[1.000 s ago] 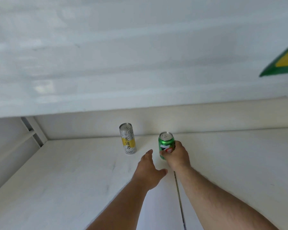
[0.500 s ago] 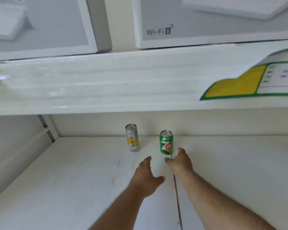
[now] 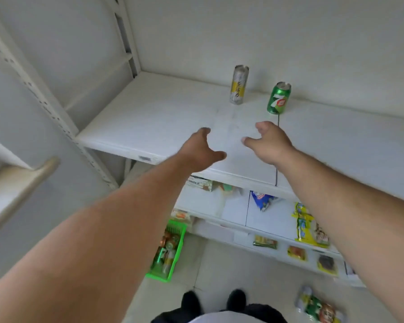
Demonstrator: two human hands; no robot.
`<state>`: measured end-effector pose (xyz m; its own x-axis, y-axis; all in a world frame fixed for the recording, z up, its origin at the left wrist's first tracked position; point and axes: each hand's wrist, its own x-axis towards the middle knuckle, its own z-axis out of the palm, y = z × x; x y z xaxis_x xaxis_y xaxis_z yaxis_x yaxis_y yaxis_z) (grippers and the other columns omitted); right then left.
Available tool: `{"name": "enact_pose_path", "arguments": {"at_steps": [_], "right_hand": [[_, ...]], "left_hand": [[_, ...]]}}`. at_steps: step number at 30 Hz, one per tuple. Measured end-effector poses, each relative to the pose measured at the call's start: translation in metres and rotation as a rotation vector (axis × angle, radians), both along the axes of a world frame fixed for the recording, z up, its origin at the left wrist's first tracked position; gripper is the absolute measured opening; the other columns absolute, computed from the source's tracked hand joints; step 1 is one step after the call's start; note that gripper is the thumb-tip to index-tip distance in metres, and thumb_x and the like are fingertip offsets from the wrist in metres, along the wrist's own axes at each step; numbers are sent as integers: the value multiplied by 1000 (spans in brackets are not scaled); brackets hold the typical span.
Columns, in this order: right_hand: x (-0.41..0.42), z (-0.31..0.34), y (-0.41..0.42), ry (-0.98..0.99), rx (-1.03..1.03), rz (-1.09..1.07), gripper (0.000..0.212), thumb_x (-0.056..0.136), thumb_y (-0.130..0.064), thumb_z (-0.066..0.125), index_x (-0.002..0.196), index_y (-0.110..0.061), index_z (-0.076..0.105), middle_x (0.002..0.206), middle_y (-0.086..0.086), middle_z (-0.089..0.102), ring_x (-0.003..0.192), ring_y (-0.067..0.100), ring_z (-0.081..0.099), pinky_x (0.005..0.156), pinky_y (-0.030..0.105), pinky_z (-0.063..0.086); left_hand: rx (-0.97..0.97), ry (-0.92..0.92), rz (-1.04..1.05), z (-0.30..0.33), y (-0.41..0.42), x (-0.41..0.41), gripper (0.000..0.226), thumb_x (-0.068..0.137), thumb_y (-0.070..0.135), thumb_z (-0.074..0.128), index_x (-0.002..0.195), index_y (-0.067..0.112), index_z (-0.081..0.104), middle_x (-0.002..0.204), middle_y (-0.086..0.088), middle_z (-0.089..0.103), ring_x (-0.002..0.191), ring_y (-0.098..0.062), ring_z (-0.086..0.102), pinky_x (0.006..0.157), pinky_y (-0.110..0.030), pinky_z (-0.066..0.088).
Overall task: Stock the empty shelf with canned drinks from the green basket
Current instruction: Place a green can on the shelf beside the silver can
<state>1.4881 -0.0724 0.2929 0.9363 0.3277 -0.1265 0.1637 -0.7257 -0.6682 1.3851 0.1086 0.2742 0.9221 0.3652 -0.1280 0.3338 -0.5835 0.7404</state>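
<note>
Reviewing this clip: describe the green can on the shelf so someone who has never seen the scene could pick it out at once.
Find the wide white shelf at chest height. Two cans stand upright near its back wall, apart from each other and beyond both empty hands. The green can is the right-hand, shorter one with a 7 logo; its neighbour, the tall slim can, is silver and yellow.

Two bare arms reach out.
The left hand and right hand are apart, fingers loose, holding nothing.
</note>
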Motion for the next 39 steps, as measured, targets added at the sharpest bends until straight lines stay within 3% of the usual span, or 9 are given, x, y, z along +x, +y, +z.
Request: {"name": "enact_pose_path", "arguments": {"at_steps": [5,8,10,13,18,24,28,33,39], "right_hand": [[-79,9,36,16,128,237,71,93,-40,74,153,-16,45,156,3,49,142,18,49,118,39,39],[-129,-2,39,105,203,379,68,93,-35,76,151,-17,46,154,1,51,139,14,51,117,36,41],[-156,-22,32,202,181,450,68,93,-35,76,152,-19,45,154,-1,50,139,13,51,116,34,41],[-185,-60,20,305,67,493,75,92,-38,76,155,-18,41,158,3,47,142,17,48,118,37,40],[-203,-94,18,416,-56,456,73,91,-40,76,151,-13,45,152,9,52,134,24,54,114,42,44],[-212,-108,44,452,-78,378,68,92,-37,76,149,-11,49,147,9,56,130,24,57,112,39,46],[-221,-125,85,464,-136,337,58,92,-38,75,139,-11,56,136,8,61,121,24,60,108,43,49],[-241,-160,152,525,-222,240,65,92,-41,74,147,-13,51,144,6,59,126,23,60,108,36,46],[-260,-244,226,642,-228,-6,61,92,-43,74,141,-12,55,137,3,62,122,21,60,104,32,46]], "left_hand": [[10,9,154,-2,24,-79,92,78,44,79,152,21,30,154,0,40,137,-18,44,107,-40,44],[10,48,254,-9,21,-127,90,78,43,80,151,20,32,149,2,45,129,-16,49,97,-31,45],[32,131,275,-20,13,-158,86,78,40,80,149,20,35,144,3,49,122,-15,53,92,-29,45],[57,286,282,-45,5,-203,87,79,38,80,150,19,33,147,-1,48,127,-20,52,95,-27,43],[61,446,309,-71,11,-263,92,80,44,78,153,22,29,147,-1,46,117,-19,55,91,-31,46],[39,451,336,-91,52,-293,95,78,45,79,154,20,27,153,-4,41,137,-24,44,107,-35,40],[-8,462,286,-112,92,-301,96,80,43,78,156,21,24,156,-3,38,136,-24,44,102,-32,40],[-62,480,214,-155,172,-305,93,81,42,77,155,23,24,155,-2,39,134,-23,46,99,-30,42],[-165,547,145,-238,252,-298,94,80,42,77,155,22,24,154,-3,40,135,-21,45,102,-29,39]]}}
